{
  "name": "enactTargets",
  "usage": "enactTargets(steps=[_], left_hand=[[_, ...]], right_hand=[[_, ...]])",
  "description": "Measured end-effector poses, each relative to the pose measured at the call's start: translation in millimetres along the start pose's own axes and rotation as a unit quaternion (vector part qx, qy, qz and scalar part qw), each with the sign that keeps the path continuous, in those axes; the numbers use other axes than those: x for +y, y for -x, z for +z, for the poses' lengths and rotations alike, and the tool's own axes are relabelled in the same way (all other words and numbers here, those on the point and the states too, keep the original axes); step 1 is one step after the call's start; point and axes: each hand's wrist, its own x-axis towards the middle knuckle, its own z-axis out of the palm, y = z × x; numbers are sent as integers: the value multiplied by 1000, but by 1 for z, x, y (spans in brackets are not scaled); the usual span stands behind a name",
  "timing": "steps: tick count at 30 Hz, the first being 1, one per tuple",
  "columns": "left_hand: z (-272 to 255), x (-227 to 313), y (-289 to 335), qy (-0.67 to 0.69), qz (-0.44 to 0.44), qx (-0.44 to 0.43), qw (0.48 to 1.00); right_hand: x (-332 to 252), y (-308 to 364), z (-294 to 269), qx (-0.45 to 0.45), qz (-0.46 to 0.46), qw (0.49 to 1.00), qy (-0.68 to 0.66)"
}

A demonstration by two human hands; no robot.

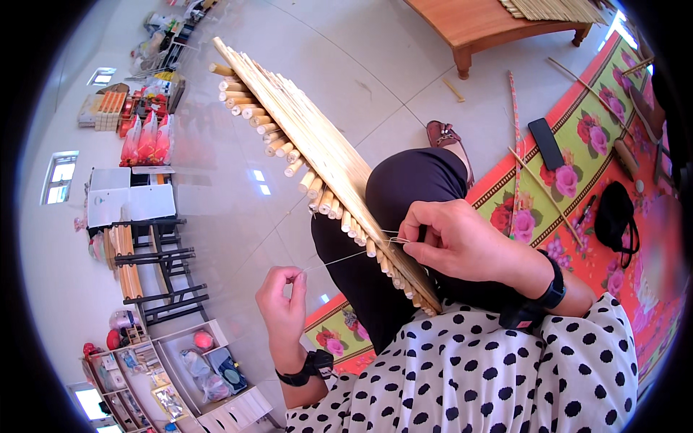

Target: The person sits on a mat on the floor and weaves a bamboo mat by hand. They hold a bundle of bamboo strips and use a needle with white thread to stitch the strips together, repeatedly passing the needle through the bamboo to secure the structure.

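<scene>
Across my lap lies a long mat of pale, straw-coloured stalks point(307, 130), laid side by side and slanting from upper left to lower right. The round cut ends of thicker stalks point(315, 189) stick out along its left side. A thin white thread point(338, 260) stretches from the mat's edge to my left hand point(281, 299), which is pinched closed on it, away from the stalks. Over the mat's lower part, my right hand point(458, 238) is closed in a pinch on loops of the same kind of thread, close to the stalks.
A low wooden table point(491, 32) at the top holds more stalks. On the floral mat point(577, 173) at right lie a phone point(546, 144), thin sticks point(545, 195) and a black cap-like thing point(616, 220). Shelves point(155, 368) and folded black-legged furniture point(162, 263) stand at left.
</scene>
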Motion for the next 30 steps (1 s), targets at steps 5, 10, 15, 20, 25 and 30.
enactTargets(steps=[5,10,15,20,25,30], left_hand=[[6,24,-12,32,-40,53,997],[26,56,-20,246,-58,-86,964],[45,53,-25,157,23,-96,983],[36,46,-26,87,20,-52,995],[13,19,-13,72,-20,-35,997],[4,14,-8,9,60,-46,997]], right_hand=[[2,-3,2,19,-33,998,41],[-3,-1,3,7,5,999,43],[-6,-2,5,16,-4,999,47],[-7,1,3,59,0,998,27],[0,5,-2,67,9,997,35],[1,6,-2,61,-21,996,69]])
